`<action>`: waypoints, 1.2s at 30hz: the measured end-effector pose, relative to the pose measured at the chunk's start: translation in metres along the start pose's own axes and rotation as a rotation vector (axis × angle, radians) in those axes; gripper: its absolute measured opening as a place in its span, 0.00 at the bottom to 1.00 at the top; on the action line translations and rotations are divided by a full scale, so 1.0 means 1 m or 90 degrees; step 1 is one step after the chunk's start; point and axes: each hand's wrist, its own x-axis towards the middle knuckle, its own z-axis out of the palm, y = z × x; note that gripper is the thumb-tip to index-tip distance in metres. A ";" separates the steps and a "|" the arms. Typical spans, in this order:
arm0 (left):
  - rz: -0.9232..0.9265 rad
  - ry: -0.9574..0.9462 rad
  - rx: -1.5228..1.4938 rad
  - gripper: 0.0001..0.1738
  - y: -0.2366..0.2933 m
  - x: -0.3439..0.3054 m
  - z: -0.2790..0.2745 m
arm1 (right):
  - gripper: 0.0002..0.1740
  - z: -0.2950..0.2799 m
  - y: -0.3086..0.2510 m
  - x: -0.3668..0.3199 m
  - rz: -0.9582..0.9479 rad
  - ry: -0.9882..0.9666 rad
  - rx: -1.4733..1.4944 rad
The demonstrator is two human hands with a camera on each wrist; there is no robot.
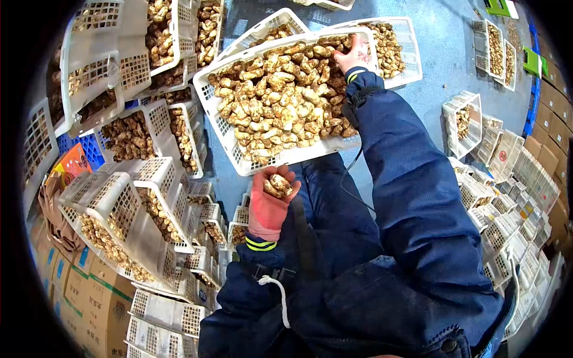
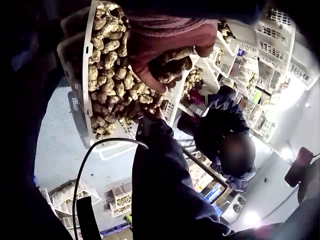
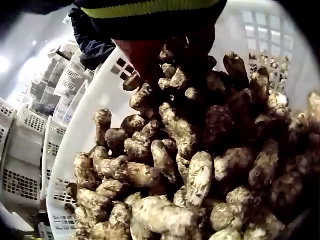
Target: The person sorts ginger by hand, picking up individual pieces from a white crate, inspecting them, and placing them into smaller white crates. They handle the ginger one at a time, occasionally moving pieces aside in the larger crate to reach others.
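Note:
A white perforated crate holds a heap of stubby, knobbly brown-and-cream mushrooms flecked with dirt. My left hand, in a pinkish-red glove, is palm up just off the crate's near edge. Its curled fingers hold a small clump of mushrooms, which the left wrist view shows in shadow against the palm. At the crate's far right corner, my right hand reaches down to the heap. In the right wrist view its fingers go in among the mushrooms, and the fingertips are hidden in dark shadow.
More filled crates lie behind the main one. Stacked crates rise on the left above cardboard boxes; others crowd the right. A dark cable hangs by my right sleeve. Another person works nearby.

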 end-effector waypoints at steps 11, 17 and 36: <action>-0.024 -0.043 -0.040 0.15 -0.008 0.005 0.003 | 0.11 0.008 0.014 -0.119 -0.162 -0.316 0.074; -0.016 0.015 -0.024 0.16 -0.011 0.003 -0.002 | 0.15 0.013 -0.039 -0.026 -0.270 -0.009 -0.272; 0.001 -0.014 0.027 0.14 -0.006 0.007 0.000 | 0.27 -0.064 -0.047 -0.133 0.034 -0.627 0.946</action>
